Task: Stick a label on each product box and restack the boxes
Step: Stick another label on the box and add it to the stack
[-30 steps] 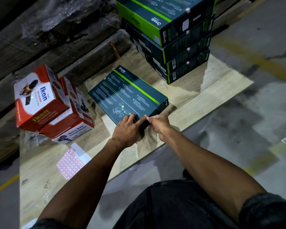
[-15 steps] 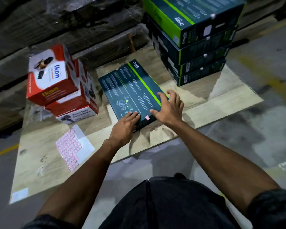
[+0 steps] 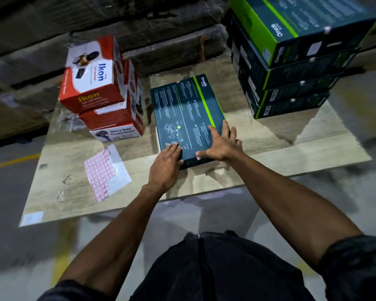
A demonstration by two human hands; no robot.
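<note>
- Flat dark box (image 3: 187, 114) lies on the wooden board (image 3: 291, 153), between the red-and-white boxes (image 3: 100, 88) and the tall stack of matching dark boxes (image 3: 291, 68).
- Left hand (image 3: 166, 165) rests on the box's near-left corner, fingers extended flat on the top face, nothing gripped.
- Right hand (image 3: 220, 144) is spread on the near-right part of the top, fingers splayed toward the right edge, thumb along the near edge. Also not gripping; it presses or steadies.
- A small pale patch (image 3: 198, 158) sits on the near edge by the right thumb. Probably the label, but too small to be sure.
- Label sheet (image 3: 102, 170) lies on the board to the left, well apart from both hands, part of its lower corner already used.
- My read: the labelling step on this box is about finished, and lifting it onto the stack is next.
- Risks:
  - Label on the edge may be half-stuck and could peel or crease if a palm drags over it on pickup.
  - Neither hand is under the box, so a lift from flat palms could slip (the surface looks glossy).
  - The stack's top box sits skewed against those below, so adding one more carelessly could tip it.
  - The box's near end overhangs the board's step, so a downward push there could rock it.
</note>
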